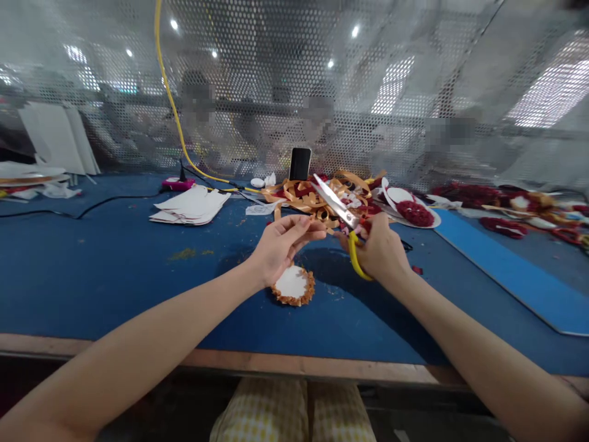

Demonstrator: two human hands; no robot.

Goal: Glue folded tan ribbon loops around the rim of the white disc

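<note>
My right hand [384,248] grips a pair of scissors [338,209] by the yellow handle, with the metal blades pointing up and to the left. Facing it, my left hand [285,245] is pinched, thumb against fingers. Whatever may be between those fingertips is too small to make out against the ribbons behind. Just below my left hand, a round white disc [292,282] with a ruffled orange-brown edge lies on the table. Behind both hands is a tangled heap of gold and dark red ribbons [354,181].
A phone [300,164] stands upright behind the ribbons. White sheets [191,205] are stacked left, near a pink device [178,184] with a black cable. Dark red rosettes [414,213] and a blue board [510,270] are right. A perforated metal screen [257,80] rises behind the table.
</note>
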